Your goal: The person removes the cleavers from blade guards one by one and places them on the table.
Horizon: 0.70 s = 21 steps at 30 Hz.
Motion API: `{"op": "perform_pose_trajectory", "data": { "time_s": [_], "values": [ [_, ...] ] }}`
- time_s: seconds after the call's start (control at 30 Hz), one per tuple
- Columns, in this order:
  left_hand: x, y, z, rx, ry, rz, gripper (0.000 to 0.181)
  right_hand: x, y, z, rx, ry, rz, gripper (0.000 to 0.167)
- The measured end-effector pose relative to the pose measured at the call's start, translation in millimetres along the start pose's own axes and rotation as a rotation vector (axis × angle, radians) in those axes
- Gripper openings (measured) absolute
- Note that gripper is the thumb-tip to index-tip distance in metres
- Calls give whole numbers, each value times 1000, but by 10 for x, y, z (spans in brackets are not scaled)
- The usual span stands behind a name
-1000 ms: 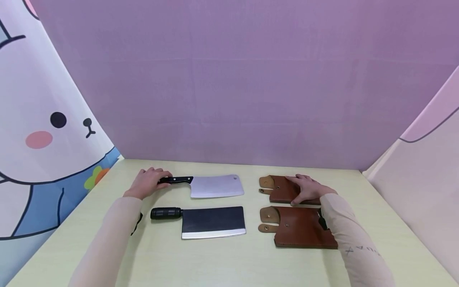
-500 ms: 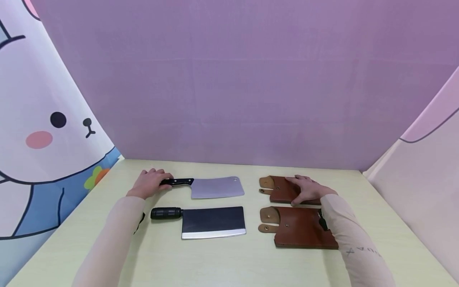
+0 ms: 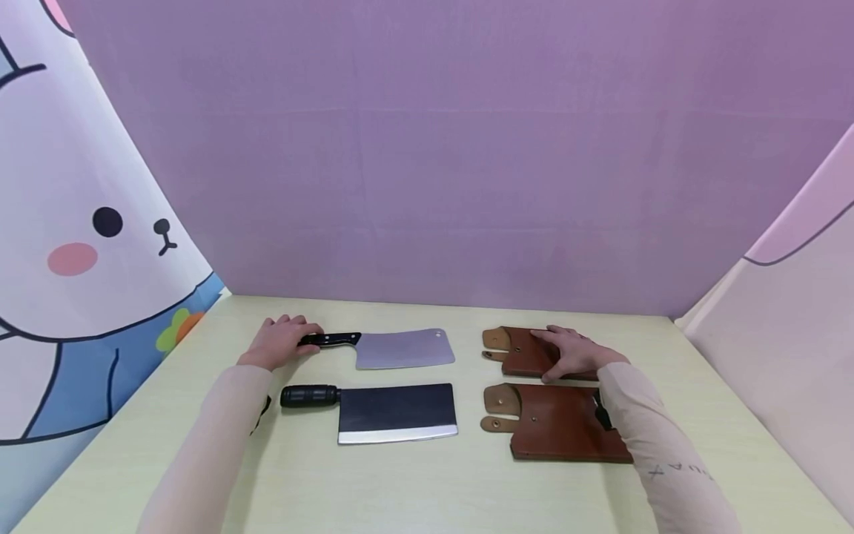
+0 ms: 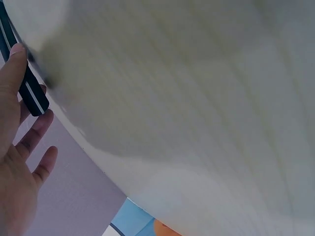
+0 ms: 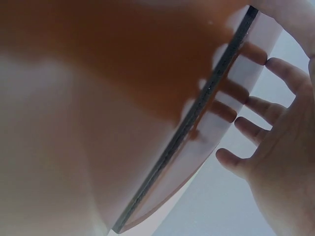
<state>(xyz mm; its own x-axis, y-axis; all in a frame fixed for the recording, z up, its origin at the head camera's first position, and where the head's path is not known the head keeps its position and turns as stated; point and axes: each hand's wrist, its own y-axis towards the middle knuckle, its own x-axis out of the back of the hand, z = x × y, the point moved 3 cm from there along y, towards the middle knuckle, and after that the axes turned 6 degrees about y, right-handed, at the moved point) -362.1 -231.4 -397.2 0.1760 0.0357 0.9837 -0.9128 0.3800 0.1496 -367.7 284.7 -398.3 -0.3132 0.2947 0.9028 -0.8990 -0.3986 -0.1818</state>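
My left hand [image 3: 280, 343] pinches the black riveted handle [image 3: 330, 339] of a silver-bladed cleaver [image 3: 403, 349] lying at the table's back left. Up close in the left wrist view, thumb and fingers [image 4: 34, 132] are around the handle's butt, with the outer fingers spread away from it. My right hand [image 3: 574, 352] rests over the back brown leather sheath [image 3: 520, 362], thumb at its near edge and fingers reaching toward its far edge. The right wrist view shows these fingers [image 5: 283, 73] fairly straight and spread, their tips at the sheath [image 5: 147, 147]. My wrist hides the sheath's right end.
In front lies a second cleaver [image 3: 396, 411], dark-bladed with a ribbed black handle. A larger brown leather sheath [image 3: 567, 423] lies under my right forearm. A purple backdrop [image 3: 440, 185] stands behind the pale table [image 3: 400, 489], with a cartoon-printed cloth [image 3: 80, 311] at left.
Over the last second the silver-bladed cleaver and my left hand have shifted slightly nearer and to the right, then stayed put. My right hand has hardly moved.
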Motion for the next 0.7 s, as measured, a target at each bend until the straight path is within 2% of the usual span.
{"op": "perform_pose_trajectory", "data": {
  "time_s": [0.33,0.57,0.7],
  "values": [
    [-39,22,19,17,-44,0,42,19,-48,-5,45,-22,-39,92],
    [9,-15,-15,49,-43,22,49,45,-107,-22,38,5,-81,90],
    [73,-47,-31,55,-33,28,51,86,-159,-4,66,-30,-131,86]
  ]
}}
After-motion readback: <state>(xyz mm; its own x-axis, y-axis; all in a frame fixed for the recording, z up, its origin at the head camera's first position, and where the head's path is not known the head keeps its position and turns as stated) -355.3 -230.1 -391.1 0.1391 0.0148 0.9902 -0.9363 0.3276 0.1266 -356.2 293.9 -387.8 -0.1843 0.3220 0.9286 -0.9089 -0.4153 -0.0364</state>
